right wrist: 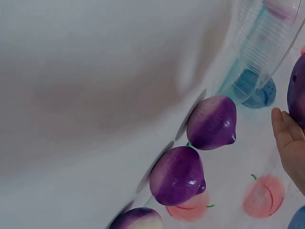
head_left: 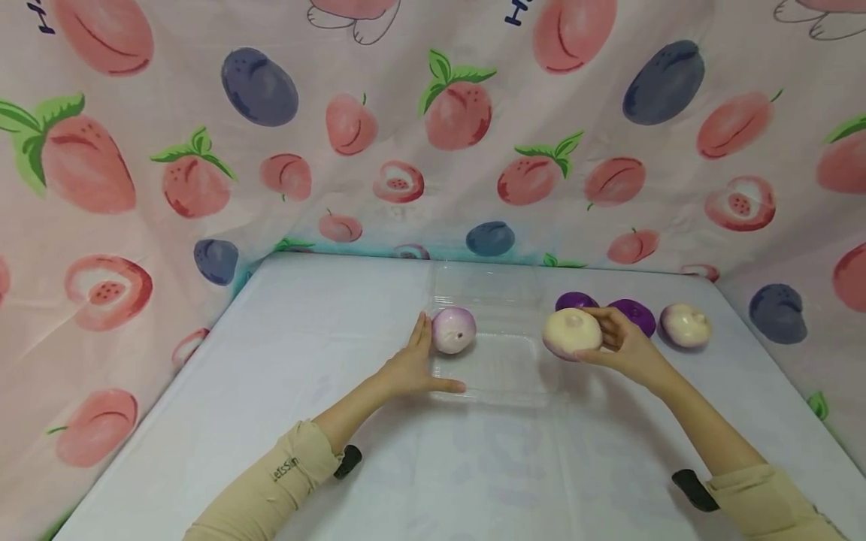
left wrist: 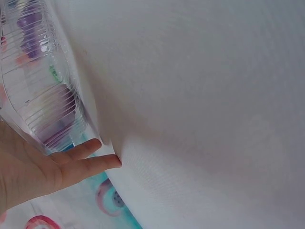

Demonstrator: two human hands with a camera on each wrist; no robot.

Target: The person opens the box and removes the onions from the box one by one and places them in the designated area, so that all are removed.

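A clear plastic box [head_left: 504,376] stands mid-table, its hinged lid [head_left: 483,284] folded back behind it. One pale purple onion [head_left: 453,330] sits in the box's left end. My left hand [head_left: 409,368] rests against that end, fingers straight and thumb spread along the front rim; in the left wrist view the fingers [left wrist: 86,164] reach past the ribbed wall. At the box's right end my right hand [head_left: 629,346] grips a cream-and-purple onion [head_left: 572,333] between thumb and fingers, held above the table. The right wrist view shows only part of this onion [right wrist: 298,90], dark purple on that side.
Behind and right of my right hand lie two dark purple onions [head_left: 575,300] [head_left: 634,315] and a cream onion [head_left: 685,326], in a row. A fruit-printed cloth [head_left: 399,113] hangs along the back and sides of the white table [head_left: 325,315].
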